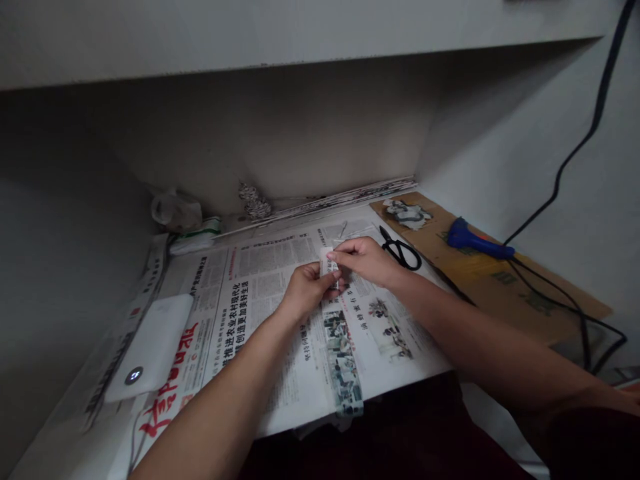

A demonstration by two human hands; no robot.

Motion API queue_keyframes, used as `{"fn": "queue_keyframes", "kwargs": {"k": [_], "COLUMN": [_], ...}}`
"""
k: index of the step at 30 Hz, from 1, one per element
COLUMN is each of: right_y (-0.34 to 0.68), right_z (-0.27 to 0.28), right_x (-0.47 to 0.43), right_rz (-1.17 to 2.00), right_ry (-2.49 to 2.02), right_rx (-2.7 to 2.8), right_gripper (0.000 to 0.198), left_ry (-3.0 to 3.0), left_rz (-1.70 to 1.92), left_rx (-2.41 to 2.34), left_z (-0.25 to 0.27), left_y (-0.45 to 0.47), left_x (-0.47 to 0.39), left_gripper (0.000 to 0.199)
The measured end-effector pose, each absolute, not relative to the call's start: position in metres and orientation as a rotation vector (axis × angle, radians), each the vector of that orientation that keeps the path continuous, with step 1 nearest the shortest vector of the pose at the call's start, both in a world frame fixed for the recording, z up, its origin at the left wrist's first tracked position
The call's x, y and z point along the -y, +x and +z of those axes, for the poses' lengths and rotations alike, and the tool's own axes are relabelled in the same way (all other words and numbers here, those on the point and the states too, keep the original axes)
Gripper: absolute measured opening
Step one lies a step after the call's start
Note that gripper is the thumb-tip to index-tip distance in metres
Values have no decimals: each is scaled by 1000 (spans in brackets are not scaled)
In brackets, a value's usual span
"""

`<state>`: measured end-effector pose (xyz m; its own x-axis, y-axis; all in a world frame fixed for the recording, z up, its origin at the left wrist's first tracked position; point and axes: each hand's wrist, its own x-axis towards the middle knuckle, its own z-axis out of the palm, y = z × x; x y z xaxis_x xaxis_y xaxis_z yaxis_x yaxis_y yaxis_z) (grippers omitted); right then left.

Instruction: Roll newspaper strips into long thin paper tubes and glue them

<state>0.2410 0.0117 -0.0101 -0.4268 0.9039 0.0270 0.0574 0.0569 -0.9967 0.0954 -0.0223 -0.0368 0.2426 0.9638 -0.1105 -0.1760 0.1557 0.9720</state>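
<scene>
At the frame's centre, the left hand (306, 291) and right hand (367, 260) pinched a printed paper piece (327, 261) between their fingertips; beneath, the newspaper (273, 283) read "农业农村现代化" and "更加美好生活", big red characters (170, 381) lower left.

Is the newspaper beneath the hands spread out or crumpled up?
Spread out: the newspaper lies flat and wide, its print facing up.

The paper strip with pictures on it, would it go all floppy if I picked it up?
Probably floppy: the paper strip looks long and narrow. Likely light, as it seems thin. Being paper, it might tear if yanked.
</scene>
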Motion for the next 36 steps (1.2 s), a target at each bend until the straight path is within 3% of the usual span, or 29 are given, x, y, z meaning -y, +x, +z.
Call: {"fn": "queue_keyframes", "kwargs": {"k": [9, 19, 26, 36], "right_y": [239, 233, 240, 236], "right_z": [-19, -20, -16, -17], "right_x": [-15, -11, -15, -13], "right_rz": [1290, 1434, 1628, 1599], "right_ry": [-1083, -1005, -852, -956], "right_rx": [1580, 1481, 1522, 1427], "right_gripper": [32, 35, 26, 27], "left_ry": [1200, 1155, 1100, 1103], "left_rz": [1069, 1067, 1020, 1013], "left_rx": [-1055, -1045, -1004, -1014], "left_z": [-39, -32, -29, -31], "left_y": [97, 98, 95, 97], "left_x": [24, 27, 27, 26], "left_gripper": [31, 37, 35, 34]}}
